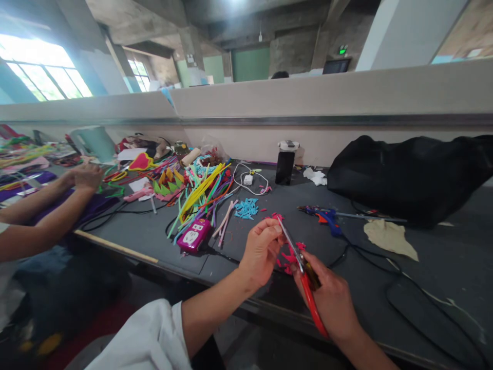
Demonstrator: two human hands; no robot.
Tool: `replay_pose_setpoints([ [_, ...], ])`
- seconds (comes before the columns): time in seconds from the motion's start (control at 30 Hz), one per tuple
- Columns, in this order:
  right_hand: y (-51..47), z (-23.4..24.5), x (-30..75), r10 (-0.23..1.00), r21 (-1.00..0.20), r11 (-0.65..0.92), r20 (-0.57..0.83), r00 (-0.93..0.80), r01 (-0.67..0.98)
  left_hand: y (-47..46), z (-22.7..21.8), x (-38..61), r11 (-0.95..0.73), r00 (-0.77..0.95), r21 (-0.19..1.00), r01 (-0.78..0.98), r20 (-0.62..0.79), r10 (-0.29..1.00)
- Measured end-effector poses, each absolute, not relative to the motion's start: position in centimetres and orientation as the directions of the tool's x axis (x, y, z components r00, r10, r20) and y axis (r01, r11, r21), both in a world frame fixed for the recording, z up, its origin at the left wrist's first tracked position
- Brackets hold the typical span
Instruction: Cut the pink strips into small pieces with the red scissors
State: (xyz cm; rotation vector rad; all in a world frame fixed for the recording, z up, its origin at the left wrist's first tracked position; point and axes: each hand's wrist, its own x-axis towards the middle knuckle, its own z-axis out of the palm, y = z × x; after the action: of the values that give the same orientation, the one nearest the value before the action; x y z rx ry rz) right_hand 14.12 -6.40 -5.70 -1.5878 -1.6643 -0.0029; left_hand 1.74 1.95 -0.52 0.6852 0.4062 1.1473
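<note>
My right hand [333, 293] holds a pair of scissors [311, 303] with red handles, the blades pointing up and to the left. At the blade tips, my left hand [262, 252] is closed with thumb and finger pinched together; whatever lies between them is too small or hidden to make out. Small pink-red cut pieces [287, 257] are scattered on the dark table beneath and behind the scissors, partly covered by my hands. A pile of short blue pieces [246, 208] rests just beyond my left hand, beside a few pale pink fuzzy stems [224, 226].
A magenta box [195, 236] and a heap of colourful pipe cleaners [204, 192] are to the left. A phone [285, 167] stands at the back. On the right are a blue glue gun [327, 218], its cord, beige cloth [389, 237] and a black bag [404, 177]. A co-worker's hands [87, 176] work at far left.
</note>
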Motion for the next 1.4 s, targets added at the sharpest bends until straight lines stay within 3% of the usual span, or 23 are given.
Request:
replay_pose_setpoints([
  [0.33,-6.6,-5.7,14.0,0.860,-0.588,0.219,0.494,0.131,0.779,2.0,-0.4,1.8,0.267,0.349,0.689,-0.674,-0.021,0.937],
  [0.6,-6.5,-5.7,14.1,0.854,-0.577,0.236,0.508,0.116,0.782,2.0,-0.3,1.8,0.279,0.350,0.681,-0.677,-0.036,0.936],
  [0.8,-6.4,-4.7,15.0,0.870,-0.623,0.176,0.462,0.176,0.762,1.9,-0.5,1.8,0.308,0.463,0.698,-0.647,0.037,0.886],
  [1.0,-6.4,-2.8,16.3,0.822,-0.712,0.155,0.478,0.311,0.685,1.8,-0.8,1.9,0.431,0.594,0.787,-0.442,-0.103,0.798],
  [1.17,-6.4,-1.7,16.3,0.846,-0.803,0.157,0.410,0.342,0.574,1.6,-2.0,2.3,0.370,0.646,0.905,-0.209,-0.156,0.747],
  [1.4,-6.3,-1.7,16.3,0.814,-0.713,0.218,0.510,0.279,0.666,1.7,-2.1,2.3,0.439,0.723,0.892,-0.110,-0.231,0.651],
])
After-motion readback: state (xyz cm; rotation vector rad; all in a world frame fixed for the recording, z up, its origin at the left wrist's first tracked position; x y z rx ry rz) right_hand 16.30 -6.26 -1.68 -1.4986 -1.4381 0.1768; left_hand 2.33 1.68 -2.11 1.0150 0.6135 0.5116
